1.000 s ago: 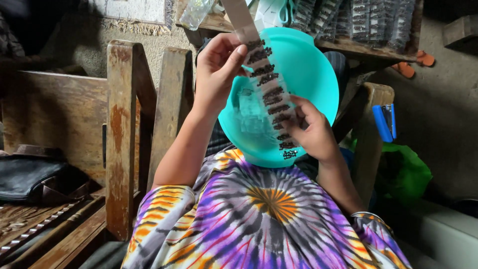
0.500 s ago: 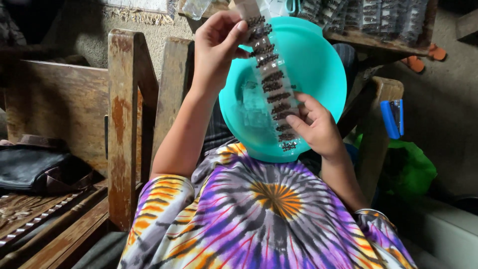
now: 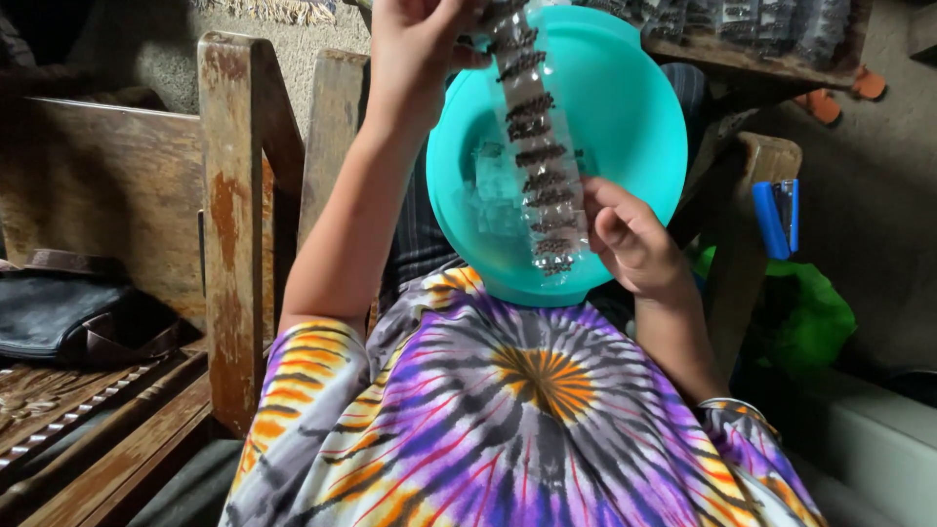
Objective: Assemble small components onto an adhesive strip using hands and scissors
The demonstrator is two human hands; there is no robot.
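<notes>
Turquoise plastic, a round basin [image 3: 625, 117], fills the middle of the view, resting on the person's lap against the tie-dye shirt [image 3: 527, 410]. Stretched over it is a long clear plastic strip of small sealed pockets filled with dark bits [image 3: 537, 156]. Over the last second the strip has slid upward: the left hand [image 3: 415, 44], pinched shut on its upper end, has climbed to the top edge of the view, while the right hand [image 3: 634, 244] is closed on the lower end at the basin's near rim. More filled pockets now hang taut between the two hands, so the work appears to be moving down the strip pocket by pocket. Loose clear packets [image 3: 493, 190] lie inside the basin.

Room is tight. A worn wooden chair back [image 3: 229, 215] stands just left of the raised forearm, and a wooden armrest [image 3: 756, 161] carrying a blue stapler [image 3: 778, 217] sits near the right wrist. A shelf of further packets [image 3: 752, 29] lies beyond the basin's far rim.
</notes>
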